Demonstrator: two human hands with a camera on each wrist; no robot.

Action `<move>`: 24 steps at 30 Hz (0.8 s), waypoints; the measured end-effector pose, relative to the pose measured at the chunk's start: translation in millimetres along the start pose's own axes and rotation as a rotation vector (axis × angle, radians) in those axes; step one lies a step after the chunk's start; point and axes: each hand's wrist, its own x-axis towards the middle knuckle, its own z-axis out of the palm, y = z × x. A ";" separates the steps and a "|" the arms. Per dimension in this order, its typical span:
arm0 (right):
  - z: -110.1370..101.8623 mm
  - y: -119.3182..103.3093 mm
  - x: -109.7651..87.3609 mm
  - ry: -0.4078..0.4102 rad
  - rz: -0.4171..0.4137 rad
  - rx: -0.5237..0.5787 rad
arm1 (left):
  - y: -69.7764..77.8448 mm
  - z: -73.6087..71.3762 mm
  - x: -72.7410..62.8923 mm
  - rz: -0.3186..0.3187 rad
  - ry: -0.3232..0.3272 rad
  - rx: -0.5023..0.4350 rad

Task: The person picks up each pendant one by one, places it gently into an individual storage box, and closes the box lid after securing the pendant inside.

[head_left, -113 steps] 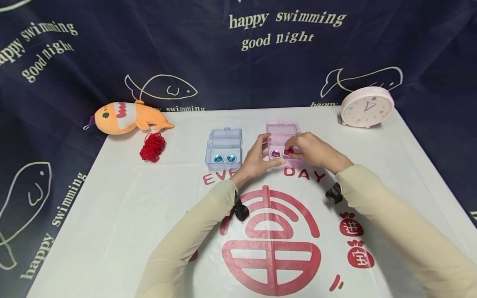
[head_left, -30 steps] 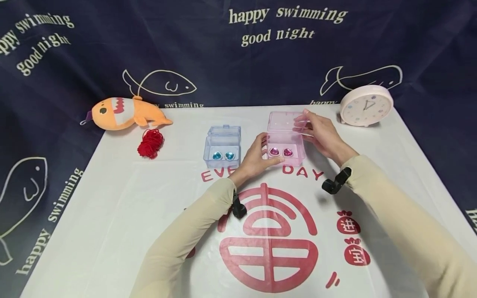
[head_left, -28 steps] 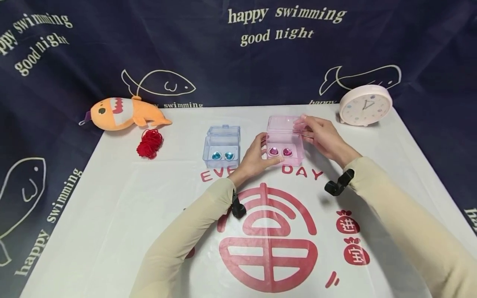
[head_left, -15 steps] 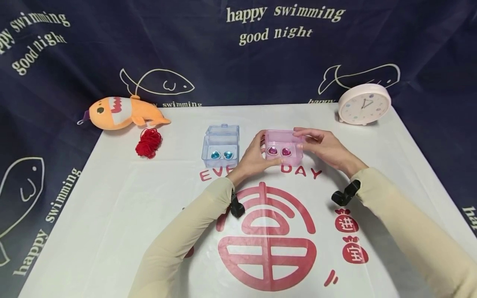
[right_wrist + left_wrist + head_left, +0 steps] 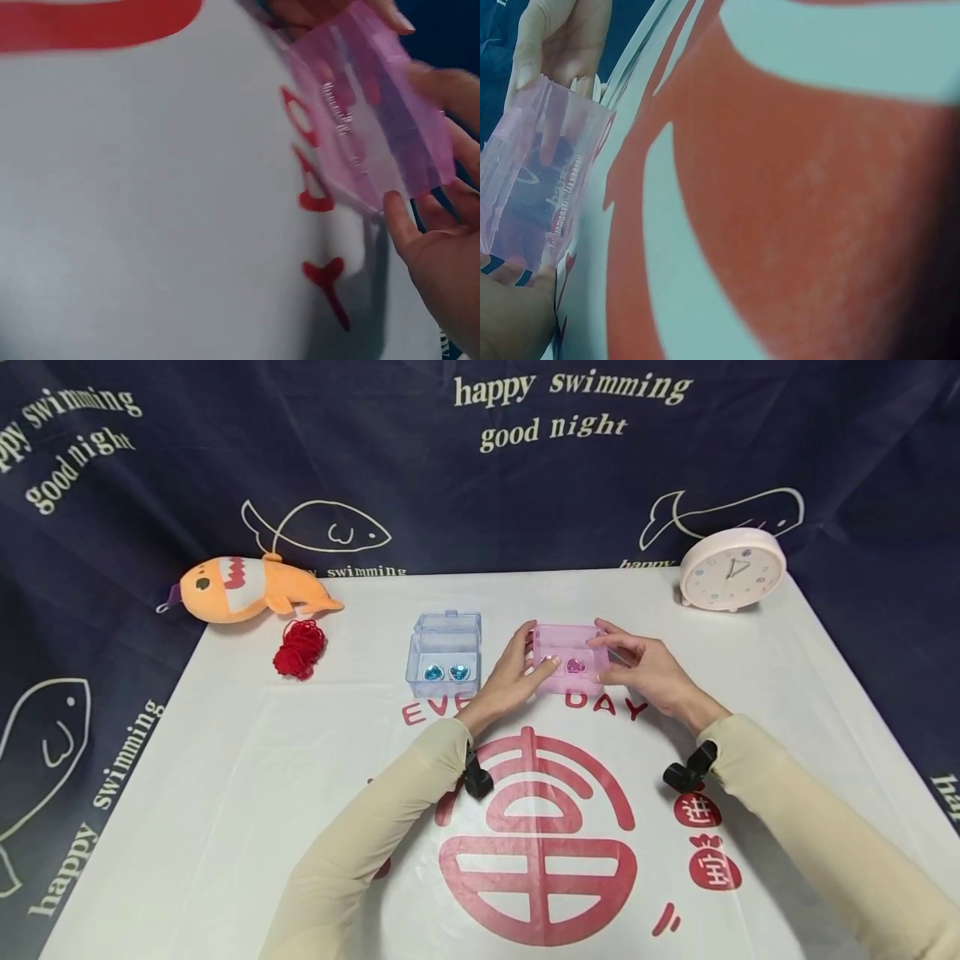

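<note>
A small clear pink plastic box [image 5: 570, 645] stands on the table between both hands, its lid down over the top. Two pink heart-shaped gems with beaded edges lie inside; the right-hand gem [image 5: 576, 666] shows through, and my left thumb partly covers the other. My left hand [image 5: 507, 675] grips the box's left side, thumb at the front. From the right side, my right hand [image 5: 651, 673] holds it, fingers at the lid and thumb low at the front. In the right wrist view, the pink box [image 5: 367, 112] sits between the fingers of both hands.
Left of the pink box stands a clear blue box [image 5: 447, 647], lid up, with two blue heart gems [image 5: 459, 672] inside. Red yarn [image 5: 300, 649] and an orange plush shark [image 5: 247, 588] lie at the back left. A round clock [image 5: 733, 570] stands back right.
My right hand let go of a pink gem inside the box, then swung the pink lid forward and down. It now holds the box's right side. My left hand stayed on the left side.
</note>
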 end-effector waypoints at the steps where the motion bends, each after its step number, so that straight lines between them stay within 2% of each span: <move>1: 2.3 1.2 -0.1 0.019 -0.004 -0.003 | -0.4 -0.2 -0.5 0.004 0.000 0.003; 5: 10.2 8.4 -1.2 0.085 -0.031 -0.028 | -2.2 -1.0 -2.5 0.018 -0.002 0.012; 9: 13.4 12.8 -2.6 0.105 -0.081 -0.051 | -3.7 -0.7 -3.9 0.016 0.004 0.006; 11: 13.5 12.6 -2.5 0.108 -0.099 -0.067 | -3.7 0.6 -4.9 0.016 0.021 0.001; 14: 12.7 8.8 -3.4 0.133 -0.109 -0.106 | -1.2 4.1 -6.1 0.055 0.073 0.059; 16: 13.8 3.8 -3.0 0.210 -0.131 -0.097 | 3.7 4.9 -7.5 0.095 0.130 0.104; 19: 23.0 -10.4 2.1 0.428 -0.248 0.034 | 16.2 -3.6 -10.0 0.175 0.212 0.146; 22: 40.6 -33.1 10.6 0.601 -0.428 0.212 | 30.8 -25.0 -15.4 0.252 0.263 0.128; 24: 53.7 -50.7 15.4 0.632 -0.499 0.258 | 38.7 -42.2 -20.4 0.305 0.293 0.127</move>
